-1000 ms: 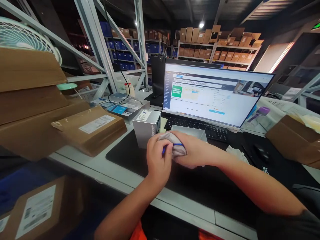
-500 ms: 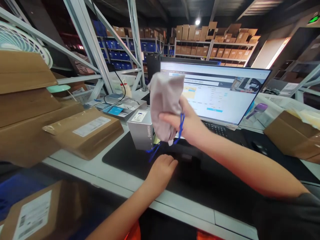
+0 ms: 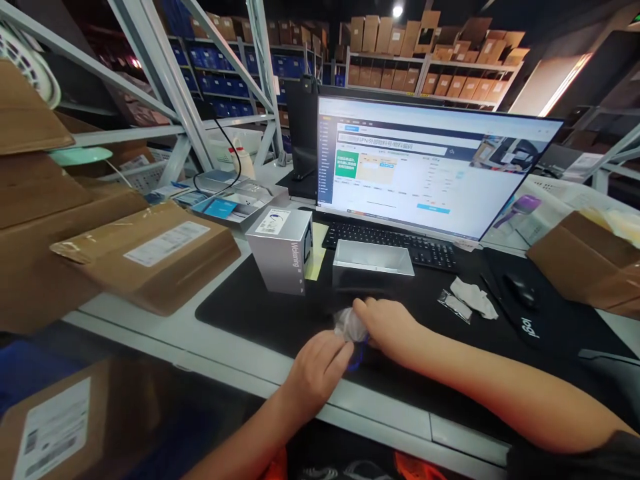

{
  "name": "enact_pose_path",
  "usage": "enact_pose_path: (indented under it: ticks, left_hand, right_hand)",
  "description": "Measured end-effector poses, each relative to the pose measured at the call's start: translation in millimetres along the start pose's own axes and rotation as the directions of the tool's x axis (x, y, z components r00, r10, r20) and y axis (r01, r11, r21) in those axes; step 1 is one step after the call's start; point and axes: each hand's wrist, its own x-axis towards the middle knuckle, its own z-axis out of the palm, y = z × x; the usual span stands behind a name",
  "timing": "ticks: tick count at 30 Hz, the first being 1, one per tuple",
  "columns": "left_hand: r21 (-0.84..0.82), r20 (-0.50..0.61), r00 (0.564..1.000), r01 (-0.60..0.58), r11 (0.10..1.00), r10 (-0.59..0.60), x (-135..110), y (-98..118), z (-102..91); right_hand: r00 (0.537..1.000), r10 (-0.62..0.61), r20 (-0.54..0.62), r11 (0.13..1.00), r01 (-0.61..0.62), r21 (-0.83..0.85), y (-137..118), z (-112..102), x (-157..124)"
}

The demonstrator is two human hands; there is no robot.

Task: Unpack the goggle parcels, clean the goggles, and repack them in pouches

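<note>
A light grey cloth drawstring pouch (image 3: 350, 325) with a blue cord is low over the black desk mat, pinched between my two hands and partly hidden by them. My left hand (image 3: 317, 367) grips its near left edge with curled fingers. Closed on its right side is my right hand (image 3: 387, 328), and the blue cord hangs blurred beneath. Beyond the hands an open silver box (image 3: 373, 261) stands on the mat. To its left rises a silver printed box (image 3: 281, 252) with a white label on top, beside a yellow-green paper (image 3: 316, 257).
A monitor (image 3: 400, 167) and black keyboard (image 3: 395, 243) stand behind. Crumpled white cloth (image 3: 475, 297), a small clear packet (image 3: 455, 307) and a mouse (image 3: 520, 291) lie to the right. Cardboard boxes (image 3: 150, 260) crowd the left; another carton (image 3: 585, 263) sits at right.
My right hand has brought the pouch down from in front of the monitor to the mat. My left hand now grips it too. The open silver box has come into sight.
</note>
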Motion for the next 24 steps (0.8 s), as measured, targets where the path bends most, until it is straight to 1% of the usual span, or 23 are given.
enact_pose_path:
  ticks: [2,4,5,7,9,10,13,16,17,19,21,22,24]
  left_hand:
    - [-0.013,-0.025,1.000,0.016,1.000,-0.016,-0.3,-0.6,0.5]
    - [-0.022,-0.030,0.996,0.085,0.996,-0.085,0.1,-1.4,-0.4]
    - [-0.028,-0.030,0.991,0.126,0.992,-0.127,0.4,-1.9,-1.0]
    - [-0.039,-0.026,0.981,0.193,0.981,-0.194,0.8,-3.1,-1.7]
    - [-0.028,-0.024,0.976,0.216,0.976,-0.217,0.7,-4.1,-1.1]
    - [-0.011,-0.028,0.977,0.213,0.977,-0.213,0.5,-4.4,-0.4]
    - [0.054,-0.069,0.985,0.162,0.985,-0.158,-0.2,-3.2,2.6]
    - [0.119,-0.093,0.988,0.131,0.984,-0.120,-0.5,0.3,3.9]
    - [0.142,-0.087,0.987,0.146,0.979,-0.135,-0.6,1.5,3.6]
    - [0.183,-0.052,0.975,0.223,0.957,-0.217,-0.9,3.0,1.9]
    - [0.194,0.008,0.943,0.326,0.925,-0.334,-2.0,3.0,-0.6]
    - [0.187,0.041,0.922,0.371,0.910,-0.384,-2.8,2.4,-1.8]
    - [0.158,0.109,0.892,0.419,0.894,-0.438,-4.8,0.7,-3.6]
  right_hand:
    - [0.999,-0.044,-0.006,0.997,0.044,0.065,0.4,1.7,7.8]
    - [0.994,-0.108,-0.011,0.983,0.108,0.151,7.2,-0.7,16.4]
    - [0.992,-0.128,0.000,0.965,0.124,0.233,12.1,-3.3,20.3]
    - [0.991,-0.123,0.044,0.896,0.092,0.435,22.0,-9.3,26.2]
    - [0.993,-0.080,0.085,0.828,0.018,0.560,26.7,-13.5,29.2]
    - [0.995,-0.043,0.087,0.822,-0.014,0.570,26.0,-14.2,30.0]
    - [0.997,0.063,0.032,0.881,-0.071,0.468,13.7,-12.1,31.5]
    - [0.994,0.108,-0.002,0.905,-0.097,0.415,1.4,-12.5,33.0]
    - [0.996,0.093,-0.002,0.906,-0.084,0.415,0.4,-14.5,32.6]
    - [1.000,-0.001,0.010,0.894,-0.003,0.449,3.9,-20.7,28.9]
    - [0.993,-0.114,0.010,0.854,0.093,0.512,11.8,-26.6,19.3]
    - [0.989,-0.149,-0.002,0.832,0.127,0.540,15.9,-28.3,12.0]
    - [0.986,-0.161,-0.034,0.818,0.153,0.555,21.9,-28.2,-7.6]
